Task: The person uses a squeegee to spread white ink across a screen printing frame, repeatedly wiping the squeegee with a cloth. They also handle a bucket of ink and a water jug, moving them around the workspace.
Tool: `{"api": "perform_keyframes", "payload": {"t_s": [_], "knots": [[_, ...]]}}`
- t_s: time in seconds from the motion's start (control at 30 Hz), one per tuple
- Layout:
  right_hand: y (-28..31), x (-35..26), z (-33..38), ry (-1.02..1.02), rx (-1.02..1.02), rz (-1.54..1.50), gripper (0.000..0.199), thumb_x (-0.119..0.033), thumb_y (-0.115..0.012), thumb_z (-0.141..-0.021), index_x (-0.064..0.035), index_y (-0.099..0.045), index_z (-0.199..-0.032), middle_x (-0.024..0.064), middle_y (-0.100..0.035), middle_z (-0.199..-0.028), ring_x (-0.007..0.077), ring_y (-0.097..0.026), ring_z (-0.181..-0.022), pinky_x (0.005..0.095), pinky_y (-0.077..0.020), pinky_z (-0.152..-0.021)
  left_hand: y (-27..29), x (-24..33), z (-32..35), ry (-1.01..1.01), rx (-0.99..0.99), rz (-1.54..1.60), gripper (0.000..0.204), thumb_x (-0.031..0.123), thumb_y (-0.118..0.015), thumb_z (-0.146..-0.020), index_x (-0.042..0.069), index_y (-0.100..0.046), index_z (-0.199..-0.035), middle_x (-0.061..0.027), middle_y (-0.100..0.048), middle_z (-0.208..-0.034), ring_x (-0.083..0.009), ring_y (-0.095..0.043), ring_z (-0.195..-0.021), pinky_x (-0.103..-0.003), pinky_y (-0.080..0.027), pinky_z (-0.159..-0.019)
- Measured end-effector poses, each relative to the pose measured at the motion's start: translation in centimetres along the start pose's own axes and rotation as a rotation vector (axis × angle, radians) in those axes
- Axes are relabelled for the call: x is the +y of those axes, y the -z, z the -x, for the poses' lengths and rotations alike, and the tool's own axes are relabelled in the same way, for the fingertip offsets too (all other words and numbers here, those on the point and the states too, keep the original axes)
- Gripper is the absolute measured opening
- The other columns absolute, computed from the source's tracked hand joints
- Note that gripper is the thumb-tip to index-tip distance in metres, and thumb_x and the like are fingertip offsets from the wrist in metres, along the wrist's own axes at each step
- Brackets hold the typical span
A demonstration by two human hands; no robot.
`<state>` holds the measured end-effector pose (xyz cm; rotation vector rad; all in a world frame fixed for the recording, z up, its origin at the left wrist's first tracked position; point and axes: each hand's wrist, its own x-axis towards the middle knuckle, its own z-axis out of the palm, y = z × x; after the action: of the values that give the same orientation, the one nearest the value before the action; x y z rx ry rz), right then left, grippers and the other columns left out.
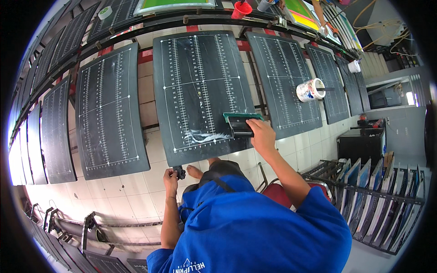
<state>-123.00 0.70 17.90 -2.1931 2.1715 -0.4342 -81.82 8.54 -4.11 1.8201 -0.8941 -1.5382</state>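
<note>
A squeegee with a dark handle and a green blade (246, 115) is gripped in my right hand (262, 135). Its blade is over the lower right part of the middle black board (182, 109). White ruler marks and grid lines run along that board, and a white smear (205, 136) lies near its front edge. Just off the board's near left corner is my left hand (170, 178), its fingers pinched together beside a small, dark, lumpy thing (180, 172). Whether that is a crumpled rag or a fitting is hard to make out.
More marked boards (107, 109) stand in a row to both sides. On the right-hand board is a paint-stained white tub (311, 90) with a stick. A red cup (241, 9) and framed screens (175, 4) are at the far side. A rack of frames (378, 200) stands right; a red chair (277, 195) is beside me.
</note>
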Motion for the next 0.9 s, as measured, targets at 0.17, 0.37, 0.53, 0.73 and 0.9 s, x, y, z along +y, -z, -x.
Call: {"api": "perform_keyframes", "payload": {"t_s": [0.17, 0.37, 0.53, 0.73, 0.9], "knots": [[-0.3, -4.1, 5.3, -0.161, 0.008, 0.037, 0.048, -0.001, -0.071, -0.068, -0.0080, -0.068, -0.115, 0.0049, -0.067, -0.113, 0.0263, -0.065, -0.103, 0.0393, -0.0536, -0.084, -1.3, 0.5, 0.9, 0.010, -0.106, 0.073, 0.010, 0.012, -0.060, -0.095, 0.004, -0.059, -0.101, -0.0073, -0.063, -0.094, -0.0159, -0.063, -0.085, -0.032, -0.056, -0.071], [0.1, -8.6, 1.6, -0.337, -0.146, -0.041, 0.036, -0.013, -0.071, -0.076, -0.0078, -0.071, -0.112, 0.0148, -0.071, -0.101, 0.0337, -0.069, -0.094, 0.0438, -0.0550, -0.083, -5.9, 1.0, 0.7, 0.054, -0.376, 0.111, 0.012, 0.012, -0.062, -0.095, 0.005, -0.061, -0.105, -0.0046, -0.062, -0.097, -0.0143, -0.061, -0.089, -0.030, -0.054, -0.073], [2.8, -3.6, -1.7, -0.568, -0.249, 0.025, 0.028, -0.019, -0.069, -0.078, -0.0033, -0.071, -0.100, 0.0207, -0.072, -0.098, 0.0399, -0.069, -0.093, 0.0490, -0.0545, -0.082, -12.1, 5.5, 1.3, 0.165, -0.510, 0.282, 0.027, 0.012, -0.063, -0.095, 0.000, -0.056, -0.118, -0.0088, -0.063, -0.103, -0.0194, -0.064, -0.089, -0.032, -0.057, -0.076], [1.5, -3.7, 0.0, -0.534, -0.262, 0.168, 0.027, -0.020, -0.072, -0.077, -0.0010, -0.068, -0.095, 0.0215, -0.071, -0.093, 0.0405, -0.069, -0.091, 0.0497, -0.0551, -0.079, -19.5, 5.1, 1.2, 0.351, -0.688, 0.528, 0.029, 0.008, -0.062, -0.095, -0.002, -0.051, -0.120, -0.0139, -0.065, -0.107, -0.0288, -0.068, -0.099, -0.041, -0.058, -0.085], [-0.8, -10.1, 0.0, -0.466, -0.257, 0.198, 0.034, -0.025, -0.071, -0.079, 0.0037, -0.065, -0.097, 0.0228, -0.066, -0.101, 0.0404, -0.069, -0.089, 0.0489, -0.0560, -0.078, -21.1, 4.7, 1.6, 0.405, -0.740, 0.689, 0.027, 0.007, -0.059, -0.097, -0.001, -0.050, -0.121, -0.0150, -0.062, -0.115, -0.0293, -0.066, -0.103, -0.042, -0.056, -0.091]]}}
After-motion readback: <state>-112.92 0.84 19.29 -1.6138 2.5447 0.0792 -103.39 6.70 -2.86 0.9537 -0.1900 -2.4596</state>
